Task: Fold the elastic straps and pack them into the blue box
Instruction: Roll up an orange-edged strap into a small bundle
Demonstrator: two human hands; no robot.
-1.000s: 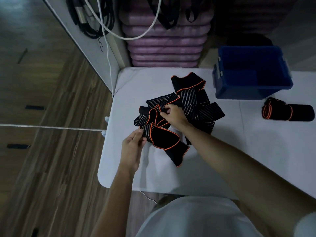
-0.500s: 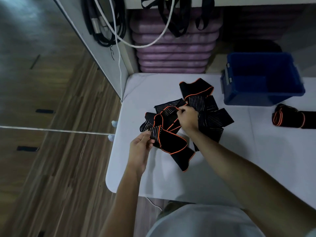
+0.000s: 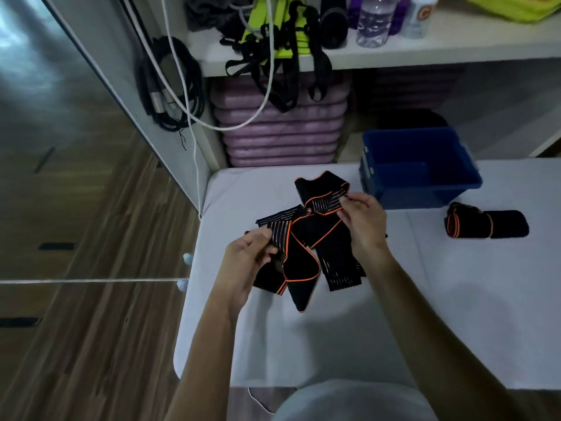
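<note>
A tangle of black elastic straps with orange edging point(image 3: 315, 238) lies on the white table point(image 3: 334, 335). My left hand point(image 3: 247, 262) pinches a striped stretch of strap at the pile's left side. My right hand point(image 3: 365, 221) pinches another striped stretch at the upper right of the pile, lifted a little off the table. The strap runs between both hands. The blue box point(image 3: 419, 168) stands open at the back of the table, right of the pile; its inside looks bare. A rolled black strap with orange edge point(image 3: 485, 224) lies on the table below the box.
The table's left edge drops to a wooden floor point(image 3: 85, 314). Behind the table stand stacked purple mats point(image 3: 279, 132) under a shelf point(image 3: 425, 50) with bottles and hanging black and green straps. Cables point(image 3: 173, 86) hang at the left panel.
My right hand has moved up and right with a striped part of the strap, stretching it away from my left hand. The camera has tilted up, showing the shelf.
</note>
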